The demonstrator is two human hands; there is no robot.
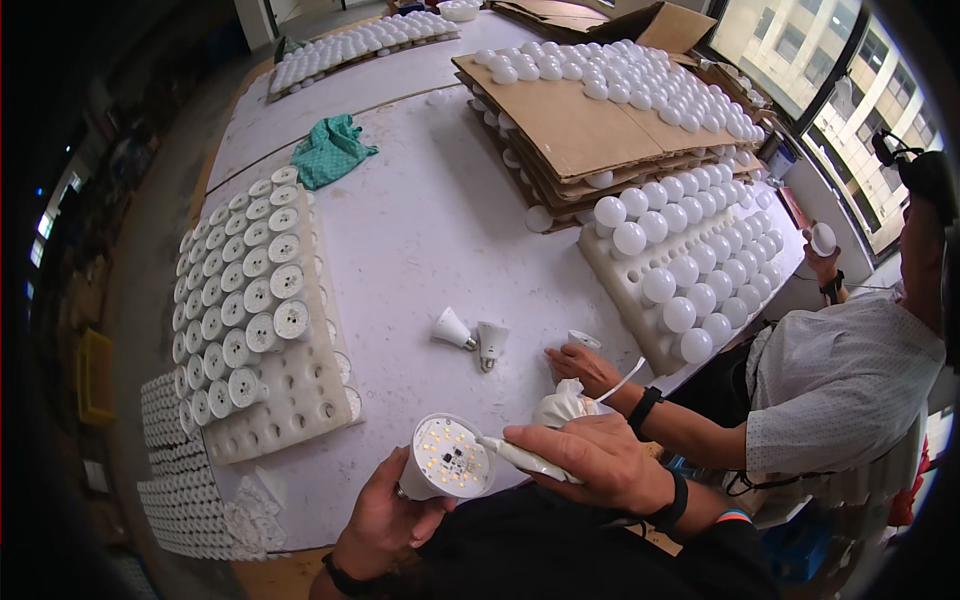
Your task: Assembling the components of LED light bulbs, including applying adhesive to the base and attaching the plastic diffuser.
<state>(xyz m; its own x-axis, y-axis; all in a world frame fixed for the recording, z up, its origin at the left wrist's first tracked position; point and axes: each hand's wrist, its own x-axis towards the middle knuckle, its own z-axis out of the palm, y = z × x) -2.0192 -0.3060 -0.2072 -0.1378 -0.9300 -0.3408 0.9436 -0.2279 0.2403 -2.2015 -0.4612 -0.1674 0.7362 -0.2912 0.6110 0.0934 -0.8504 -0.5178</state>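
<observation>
My left hand grips an LED bulb base with its circuit board facing up and its small yellow LEDs showing. My right hand is closed round a soft white squeeze bag, its narrow tip at the right rim of the bulb base. Whether the tip touches the rim I cannot tell. Beyond my hands, two white bulb bases lie on the table. To the left, a pale foam tray carries rows of bulb bases with open tops.
At right, another foam tray holds bulbs with round white covers. Stacked cardboard sheets behind it bear more white domes. A green cloth lies far left. A co-worker's hand rests near a white round part; the other holds a bulb.
</observation>
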